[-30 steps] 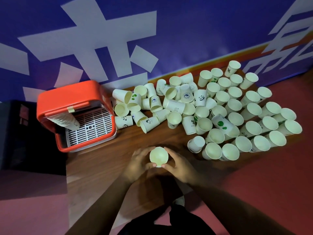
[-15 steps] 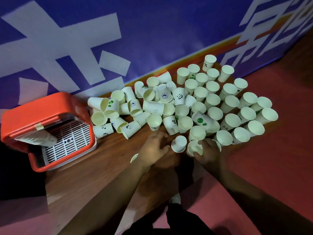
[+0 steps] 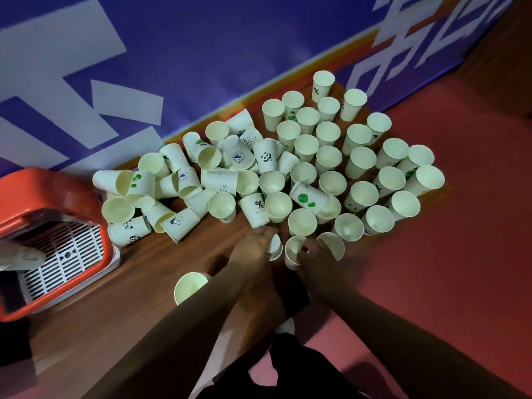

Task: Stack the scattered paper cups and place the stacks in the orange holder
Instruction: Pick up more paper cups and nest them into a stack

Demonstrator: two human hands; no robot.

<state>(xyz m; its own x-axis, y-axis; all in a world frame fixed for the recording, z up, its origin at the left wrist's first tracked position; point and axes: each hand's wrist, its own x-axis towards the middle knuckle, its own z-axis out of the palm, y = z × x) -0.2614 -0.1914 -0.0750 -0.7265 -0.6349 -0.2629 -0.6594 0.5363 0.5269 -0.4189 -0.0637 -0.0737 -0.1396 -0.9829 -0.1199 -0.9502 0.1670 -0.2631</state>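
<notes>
The left hand (image 3: 253, 251) curls round a partly hidden cup (image 3: 275, 246) at the near edge of the heap. Just beside it the right hand (image 3: 315, 262) pinches the rim of an open-mouthed cup (image 3: 293, 250), so I judge a fresh stack is only being started, with a lone cup (image 3: 190, 286) standing apart by the left forearm on the wooden table (image 3: 138, 283). Beyond, dozens of scattered cups (image 3: 288, 174) lie loose, some upright and some tipped. The orange holder (image 3: 57, 191) at far left holds what looks like just one stack (image 3: 20, 256), blurred, so most of the job is left.
</notes>
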